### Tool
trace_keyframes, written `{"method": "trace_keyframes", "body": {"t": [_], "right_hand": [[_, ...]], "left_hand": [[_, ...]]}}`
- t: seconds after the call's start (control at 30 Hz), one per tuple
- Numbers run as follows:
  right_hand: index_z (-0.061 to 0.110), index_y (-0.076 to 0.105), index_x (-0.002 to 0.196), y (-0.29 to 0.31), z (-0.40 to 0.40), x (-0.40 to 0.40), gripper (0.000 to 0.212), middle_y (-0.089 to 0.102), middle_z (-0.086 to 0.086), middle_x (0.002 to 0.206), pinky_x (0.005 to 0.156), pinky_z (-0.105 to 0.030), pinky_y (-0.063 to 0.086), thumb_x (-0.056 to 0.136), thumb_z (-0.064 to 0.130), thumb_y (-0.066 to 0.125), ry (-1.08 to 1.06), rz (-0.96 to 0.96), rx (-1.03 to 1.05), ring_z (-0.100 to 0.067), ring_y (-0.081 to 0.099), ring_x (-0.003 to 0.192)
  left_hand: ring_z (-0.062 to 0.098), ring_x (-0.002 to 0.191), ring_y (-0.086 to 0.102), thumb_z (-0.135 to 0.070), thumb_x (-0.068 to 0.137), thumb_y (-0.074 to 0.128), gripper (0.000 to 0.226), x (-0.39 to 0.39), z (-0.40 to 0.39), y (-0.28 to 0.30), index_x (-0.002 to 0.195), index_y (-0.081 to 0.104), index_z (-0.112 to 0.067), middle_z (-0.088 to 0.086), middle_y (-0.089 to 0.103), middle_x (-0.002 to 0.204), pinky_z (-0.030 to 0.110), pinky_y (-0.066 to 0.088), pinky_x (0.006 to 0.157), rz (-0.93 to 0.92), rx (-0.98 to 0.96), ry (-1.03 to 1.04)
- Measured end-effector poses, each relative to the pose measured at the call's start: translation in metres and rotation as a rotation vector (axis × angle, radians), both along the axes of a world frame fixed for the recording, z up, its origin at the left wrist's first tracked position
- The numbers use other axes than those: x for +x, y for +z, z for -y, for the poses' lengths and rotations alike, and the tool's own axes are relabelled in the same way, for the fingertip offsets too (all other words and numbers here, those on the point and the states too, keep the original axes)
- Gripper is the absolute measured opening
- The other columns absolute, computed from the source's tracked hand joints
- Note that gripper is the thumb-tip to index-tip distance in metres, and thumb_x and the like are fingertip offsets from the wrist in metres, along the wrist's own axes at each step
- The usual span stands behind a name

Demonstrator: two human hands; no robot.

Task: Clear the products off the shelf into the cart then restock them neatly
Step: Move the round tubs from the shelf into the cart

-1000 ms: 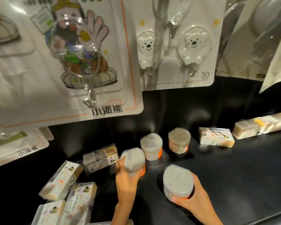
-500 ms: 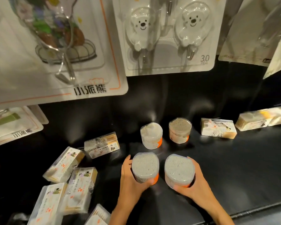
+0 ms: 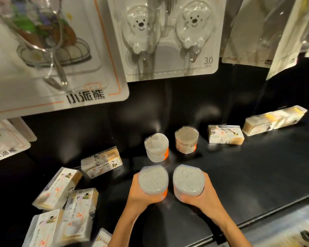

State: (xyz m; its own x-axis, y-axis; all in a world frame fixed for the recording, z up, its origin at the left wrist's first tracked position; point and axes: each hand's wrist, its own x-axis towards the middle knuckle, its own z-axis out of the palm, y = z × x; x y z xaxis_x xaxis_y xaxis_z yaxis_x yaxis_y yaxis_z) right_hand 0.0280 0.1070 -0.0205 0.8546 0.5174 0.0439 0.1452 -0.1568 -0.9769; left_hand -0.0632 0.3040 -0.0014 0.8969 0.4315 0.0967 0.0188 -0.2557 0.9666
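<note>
Fingers of your left hand [image 3: 141, 195] curl round one tub of cotton swabs [image 3: 153, 180]; your right hand [image 3: 202, 196] wraps a second tub [image 3: 188, 180] just beside it, both at the front of the black shelf [image 3: 257, 175]. Whether the tubs rest on the shelf or hang just above it is hard to tell. Expect them to be light, with stiff, smooth and probably slippery plastic walls, so grip around the sides, low down. Both stand upright, long axis vertical, clear lids facing up.

Both forearms reach forward, the left hand [image 3: 139, 195] and right hand [image 3: 202, 196] each with fingers curled in a grip.
</note>
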Motion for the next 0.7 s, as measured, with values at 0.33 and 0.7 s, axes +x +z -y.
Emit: {"method": "trace_keyframes", "body": {"t": [0.33,0.7], "right_hand": [[0.015,0.062,0.112,0.054,0.054,-0.007,0.064,0.07,-0.003,0.105,0.082,-0.019,0.05,0.053,-0.001,0.081,-0.142,0.06,0.163,-0.011,0.065,0.097],[0.019,0.043,0.132,0.04,0.287,0.008,0.1,0.055,0.004,0.129,0.089,-0.014,0.047,0.045,0.026,0.092,-0.472,0.049,0.133,-0.005,0.054,0.118]], "left_hand": [[0.016,0.089,0.066,0.007,0.057,0.085,0.05,0.023,0.045,0.032,0.1,0.064,-0.009,0.006,0.069,0.092,0.026,0.052,0.075,0.056,0.051,-0.13],[-0.023,0.088,0.055,-0.003,0.051,0.091,0.067,0.101,0.268,0.06,0.094,0.053,-0.04,-0.03,0.063,0.089,-0.003,0.04,0.067,0.061,0.087,-0.373]]}}
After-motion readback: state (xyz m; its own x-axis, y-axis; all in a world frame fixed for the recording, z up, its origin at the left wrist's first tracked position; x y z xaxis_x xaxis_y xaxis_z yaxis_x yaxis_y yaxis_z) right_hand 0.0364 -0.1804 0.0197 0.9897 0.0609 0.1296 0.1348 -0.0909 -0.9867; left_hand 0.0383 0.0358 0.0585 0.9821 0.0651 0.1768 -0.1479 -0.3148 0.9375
